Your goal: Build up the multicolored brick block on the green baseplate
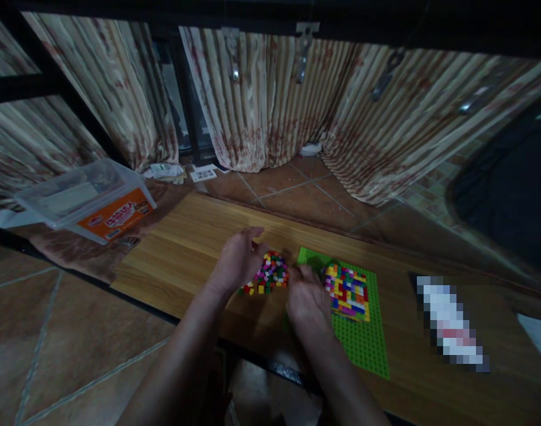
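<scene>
A heap of small colourful toy bricks (272,273) lies loose on the wooden board. My left hand (240,260) is at the heap's left side, fingers stretched and a little apart, with nothing visible in them. On the heap's other side, my right hand (310,299) is closed, its fingertips bent down and largely hidden behind the knuckles. Whatever it may hold does not show. It overlaps the left edge of a green studded baseplate (365,349). A block of many-coloured bricks (347,293), packed closely together, sits on the baseplate just right of that hand.
The wooden board (172,248) spans the low table. A clear plastic box (88,198) with an orange label stands at the far left. A blurred-out pale item (450,325) lies right of the baseplate. Striped curtains (261,106) hang behind, above tiled floor.
</scene>
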### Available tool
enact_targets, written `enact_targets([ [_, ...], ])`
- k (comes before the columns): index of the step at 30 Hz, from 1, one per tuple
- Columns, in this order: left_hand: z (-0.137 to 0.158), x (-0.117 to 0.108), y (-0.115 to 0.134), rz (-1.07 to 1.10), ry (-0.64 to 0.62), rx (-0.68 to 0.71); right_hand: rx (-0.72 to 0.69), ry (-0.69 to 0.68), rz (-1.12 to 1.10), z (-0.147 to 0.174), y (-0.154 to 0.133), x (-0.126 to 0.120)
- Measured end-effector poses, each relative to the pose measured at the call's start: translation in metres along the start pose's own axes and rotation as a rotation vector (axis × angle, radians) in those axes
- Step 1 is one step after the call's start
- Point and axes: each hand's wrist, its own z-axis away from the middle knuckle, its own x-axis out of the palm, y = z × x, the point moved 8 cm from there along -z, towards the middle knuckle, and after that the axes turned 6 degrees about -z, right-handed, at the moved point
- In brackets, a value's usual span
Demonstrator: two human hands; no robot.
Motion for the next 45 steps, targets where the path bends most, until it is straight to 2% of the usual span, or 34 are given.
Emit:
enact_targets([
  [6,-0.002,-0.008,-0.012,-0.135,-0.047,-0.010,0.019,-0.013,-0.009,0.000,-0.001,0.004],
  [13,0.004,0.009,-0.012,-0.239,-0.218,0.087,-0.003,0.032,-0.048,0.000,0.000,0.003],
  [16,0.005,0.013,-0.006,-0.262,-0.234,0.123,-0.015,0.071,-0.155,0.001,0.002,-0.003],
  [19,0.006,0.016,-0.002,-0.269,-0.236,0.157,-0.011,0.132,-0.357,0.004,0.008,-0.018],
  [23,0.005,0.019,-0.001,-0.266,-0.230,0.166,0.073,0.152,-0.639,0.008,0.033,-0.036],
  [26,0.004,0.022,0.000,-0.279,-0.239,0.168,0.208,0.164,-0.756,0.011,0.072,-0.049],
  [29,0.003,0.023,0.002,-0.296,-0.244,0.167,0.340,0.207,-0.709,0.017,0.120,-0.065],
  [33,0.002,0.025,0.005,-0.307,-0.268,0.147,0.392,0.225,-0.556,0.026,0.164,-0.084],
  [36,0.002,0.027,0.007,-0.300,-0.273,0.150,0.384,0.176,-0.510,0.030,0.174,-0.083],
  [40,0.001,0.029,0.008,-0.288,-0.276,0.174,0.340,0.136,-0.535,0.029,0.168,-0.074],
  [45,0.001,0.031,0.008,-0.270,-0.277,0.212,0.360,0.126,-0.584,0.025,0.166,-0.062],
])
